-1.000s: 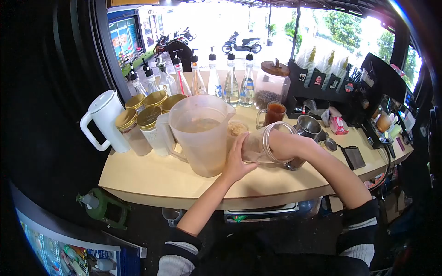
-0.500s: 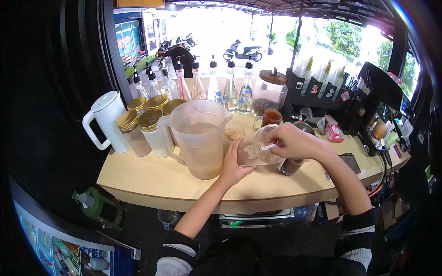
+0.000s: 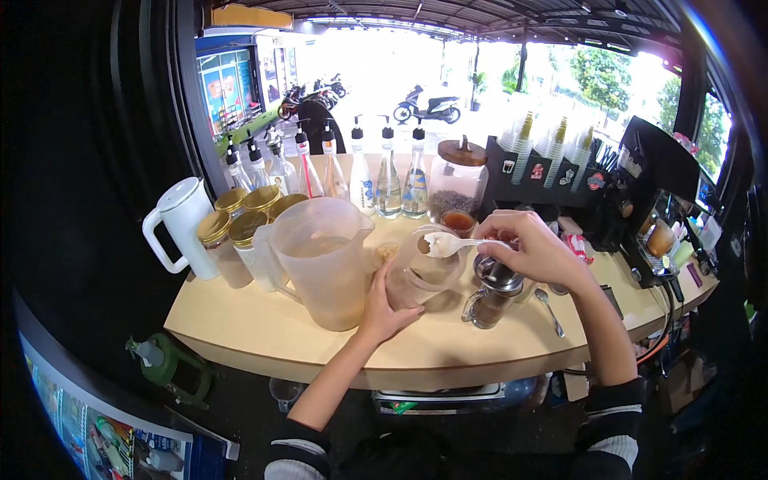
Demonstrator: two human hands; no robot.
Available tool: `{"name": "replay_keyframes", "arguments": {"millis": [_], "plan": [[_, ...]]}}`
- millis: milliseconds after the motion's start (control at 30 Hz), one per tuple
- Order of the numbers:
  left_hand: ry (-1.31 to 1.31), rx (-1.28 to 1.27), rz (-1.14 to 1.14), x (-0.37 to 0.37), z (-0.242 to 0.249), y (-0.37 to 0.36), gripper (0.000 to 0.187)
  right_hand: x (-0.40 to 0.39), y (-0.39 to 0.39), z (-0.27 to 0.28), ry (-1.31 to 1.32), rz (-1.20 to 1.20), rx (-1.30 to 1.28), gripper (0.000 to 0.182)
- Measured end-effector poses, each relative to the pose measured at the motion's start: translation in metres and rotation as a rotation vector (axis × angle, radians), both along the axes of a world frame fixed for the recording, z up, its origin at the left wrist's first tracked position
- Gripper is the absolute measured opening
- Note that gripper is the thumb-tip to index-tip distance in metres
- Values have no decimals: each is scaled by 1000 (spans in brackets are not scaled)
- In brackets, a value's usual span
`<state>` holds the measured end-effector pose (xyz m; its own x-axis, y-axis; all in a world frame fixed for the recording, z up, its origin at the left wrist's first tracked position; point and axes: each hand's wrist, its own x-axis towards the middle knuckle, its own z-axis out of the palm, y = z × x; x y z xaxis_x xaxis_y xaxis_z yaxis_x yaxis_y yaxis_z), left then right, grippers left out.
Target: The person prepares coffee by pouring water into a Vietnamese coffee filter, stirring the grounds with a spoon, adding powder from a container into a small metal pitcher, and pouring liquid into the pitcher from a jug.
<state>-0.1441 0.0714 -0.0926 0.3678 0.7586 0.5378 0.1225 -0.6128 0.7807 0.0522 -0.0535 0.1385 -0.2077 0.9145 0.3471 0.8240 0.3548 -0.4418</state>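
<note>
My left hand (image 3: 382, 314) is wrapped round the lower side of a clear jar (image 3: 416, 280), tilted with its mouth toward the right. Pinched in my right hand (image 3: 520, 246) is a white spoon (image 3: 468, 242), its bowl over the jar's mouth with a pale heap on it. A large translucent pitcher (image 3: 320, 264) with cloudy liquid stands left of the jar. Partly hidden behind the jar is a small container of light brown contents (image 3: 385, 254). Below my right hand stands a glass mug (image 3: 488, 308) of dark drink with a metal filter (image 3: 497, 274) on top.
A white jug (image 3: 189, 228) and gold-lidded jars (image 3: 214, 228) stand at the left. Pump bottles (image 3: 388, 180) line the back beside a wooden-lidded jar (image 3: 458, 182). A metal spoon (image 3: 550, 312) lies at the right, near a cup holder (image 3: 544, 172) and an espresso machine (image 3: 660, 232).
My right hand has lifted the spoon out of the jar, bringing a pale heap up on it. The view has shifted slightly, and the metal filter and mug now show more fully.
</note>
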Motion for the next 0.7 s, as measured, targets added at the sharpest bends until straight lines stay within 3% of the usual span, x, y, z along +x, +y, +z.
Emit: {"name": "replay_keyframes", "arguments": {"millis": [133, 300, 500, 700], "plan": [[61, -65, 78, 1, 6, -9, 103, 29, -11, 3, 29, 16, 55, 17], [-44, -238, 46, 9, 3, -9, 97, 81, -31, -2, 31, -70, 89, 17], [-121, -285, 26, 12, -17, 0, 96, 123, -42, -20, 93, -190, 61, 14], [-53, -235, 61, 12, -19, 2, 95, 140, -38, -50, 69, -111, 194, 16]]}}
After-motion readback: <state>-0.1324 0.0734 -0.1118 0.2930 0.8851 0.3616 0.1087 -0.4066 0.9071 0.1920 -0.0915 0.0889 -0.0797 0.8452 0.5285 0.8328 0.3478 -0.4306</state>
